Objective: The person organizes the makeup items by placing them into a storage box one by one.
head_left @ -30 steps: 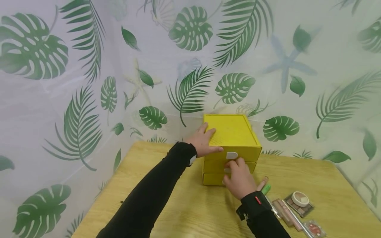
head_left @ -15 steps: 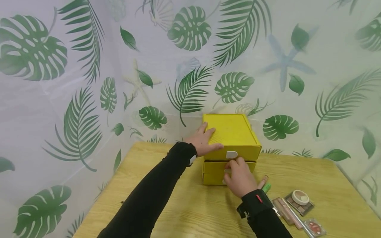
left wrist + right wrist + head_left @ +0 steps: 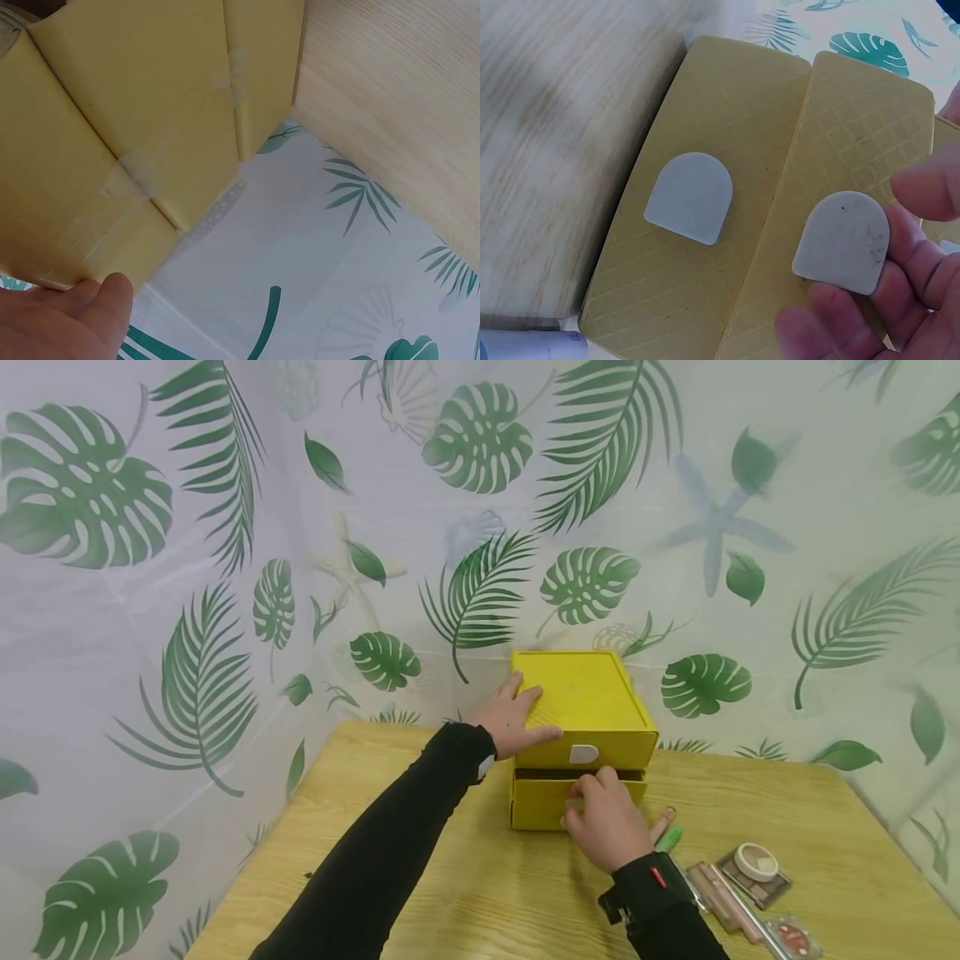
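Note:
In the head view a yellow box of stacked drawers [image 3: 573, 692] stands at the back of the table. My left hand [image 3: 512, 723] rests on its top left edge with the fingers spread. My right hand [image 3: 609, 820] is at its front, fingers curled at the white handle [image 3: 843, 241] of the middle drawer [image 3: 538, 788]. That drawer juts out a little, with a dark gap above it. The top drawer's white tab [image 3: 583, 754] shows above the hand. In the right wrist view the bottom drawer's white tab [image 3: 691, 196] is untouched.
Makeup lies on the wooden table [image 3: 442, 877] to the right: a round compact [image 3: 756, 862], a palette [image 3: 767, 893], a small red-toned case [image 3: 793, 937], pink tubes [image 3: 716, 897] and a green-ended item [image 3: 670, 837]. A leaf-patterned sheet [image 3: 465, 602] hangs behind.
The middle drawer has slid out slightly toward me, and the gap above it has appeared and widened. My right hand has moved back with it; the left hand has stayed in place.

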`<state>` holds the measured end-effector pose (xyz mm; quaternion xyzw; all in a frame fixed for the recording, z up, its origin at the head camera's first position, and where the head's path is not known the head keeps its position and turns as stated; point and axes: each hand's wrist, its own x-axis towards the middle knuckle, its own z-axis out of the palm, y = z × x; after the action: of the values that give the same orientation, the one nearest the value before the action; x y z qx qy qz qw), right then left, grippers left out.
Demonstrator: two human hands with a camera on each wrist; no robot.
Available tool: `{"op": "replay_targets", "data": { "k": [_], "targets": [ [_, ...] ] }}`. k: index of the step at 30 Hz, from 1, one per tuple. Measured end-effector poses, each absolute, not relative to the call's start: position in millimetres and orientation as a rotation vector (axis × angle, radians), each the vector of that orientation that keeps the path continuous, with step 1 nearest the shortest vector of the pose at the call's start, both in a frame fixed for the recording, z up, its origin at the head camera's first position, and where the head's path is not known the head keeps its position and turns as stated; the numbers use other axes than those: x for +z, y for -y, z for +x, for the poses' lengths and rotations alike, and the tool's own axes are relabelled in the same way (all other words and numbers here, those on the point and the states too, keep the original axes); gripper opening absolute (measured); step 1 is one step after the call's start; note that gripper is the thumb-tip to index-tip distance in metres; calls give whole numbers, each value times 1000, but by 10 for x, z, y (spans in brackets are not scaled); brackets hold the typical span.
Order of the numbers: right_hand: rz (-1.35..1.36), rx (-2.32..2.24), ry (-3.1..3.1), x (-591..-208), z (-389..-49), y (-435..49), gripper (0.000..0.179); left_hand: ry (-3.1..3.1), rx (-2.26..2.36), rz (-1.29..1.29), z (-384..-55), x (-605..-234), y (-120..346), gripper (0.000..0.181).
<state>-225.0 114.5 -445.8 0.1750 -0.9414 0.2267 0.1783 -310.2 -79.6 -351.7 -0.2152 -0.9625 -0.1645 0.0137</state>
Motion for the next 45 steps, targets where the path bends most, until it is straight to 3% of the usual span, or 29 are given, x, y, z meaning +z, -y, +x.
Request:
{"op": "replay_targets", "data": {
  "k": [45],
  "targets": [
    [479, 600, 2681, -4504, -1683, -1208, 17, 2999, -543, -638, -3100, -3519, 783, 86]
  ]
}}
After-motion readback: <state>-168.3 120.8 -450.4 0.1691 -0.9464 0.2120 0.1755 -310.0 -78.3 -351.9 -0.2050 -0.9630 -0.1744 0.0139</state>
